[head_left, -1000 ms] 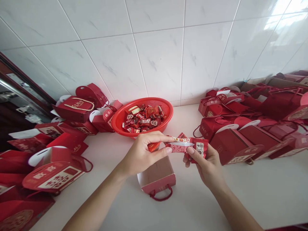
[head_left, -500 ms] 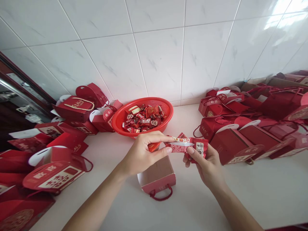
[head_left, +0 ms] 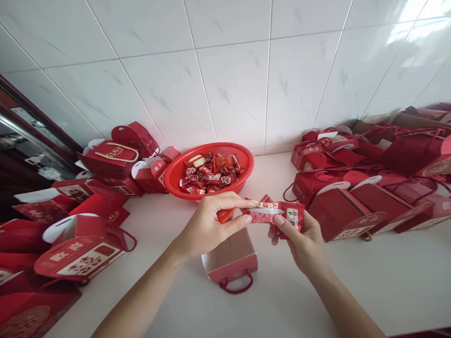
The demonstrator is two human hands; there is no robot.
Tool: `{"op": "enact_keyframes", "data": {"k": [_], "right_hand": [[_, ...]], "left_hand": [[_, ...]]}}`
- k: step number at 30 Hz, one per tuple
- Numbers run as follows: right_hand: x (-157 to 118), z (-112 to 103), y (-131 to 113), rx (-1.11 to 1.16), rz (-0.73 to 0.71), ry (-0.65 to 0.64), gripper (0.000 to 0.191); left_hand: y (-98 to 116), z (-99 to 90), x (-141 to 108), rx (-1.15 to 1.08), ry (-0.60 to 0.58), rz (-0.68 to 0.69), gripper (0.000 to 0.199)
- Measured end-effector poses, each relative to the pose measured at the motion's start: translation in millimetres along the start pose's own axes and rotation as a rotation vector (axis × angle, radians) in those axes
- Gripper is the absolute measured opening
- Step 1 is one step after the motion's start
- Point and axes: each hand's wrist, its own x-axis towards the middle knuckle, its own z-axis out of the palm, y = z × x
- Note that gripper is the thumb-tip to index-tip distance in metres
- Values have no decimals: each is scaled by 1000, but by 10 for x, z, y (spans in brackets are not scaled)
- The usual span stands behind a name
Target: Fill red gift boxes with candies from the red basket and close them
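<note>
Several red wrapped candies point(head_left: 262, 215) are held between my two hands, above an open red box point(head_left: 232, 260) with a rope handle. My left hand point(head_left: 211, 223) pinches the left end of the candies, and an orange-red packet point(head_left: 225, 214) shows beneath its fingers. My right hand point(head_left: 299, 237) is closed on the candies' right side, its thumb on top of a red packet with a pale label point(head_left: 293, 217). Behind my left hand stands a red plastic basket point(head_left: 169, 180) holding a heap of wrapped candies point(head_left: 213, 176).
Red gift boxes crowd the left side point(head_left: 82, 258) and the right side point(head_left: 347, 211) of the white table point(head_left: 282, 300). A tiled wall point(head_left: 232, 89) rises behind the basket. At the far left is a dark frame with metal parts point(head_left: 35, 141).
</note>
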Motion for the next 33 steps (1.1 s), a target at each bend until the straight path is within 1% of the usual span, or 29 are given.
{"op": "enact_keyframes", "data": {"k": [7,12,24,29,33], "right_hand": [[-2,-7,-1,1,3,5,19],[-1,2,5,-7,10,14,22],[-3,26,-18,16,20,9,22],[14,42,-28,56,37,-9,23],[38,38,-23,94,65,-49,23]], "left_hand": [[6,2,0,3,0,14,26],[-2,-2,-7,23,0,14,25],[26,8,0,-36,6,6,25],[34,14,8,-24,8,3,27],[37,25,5,-29,33,1,25]]}}
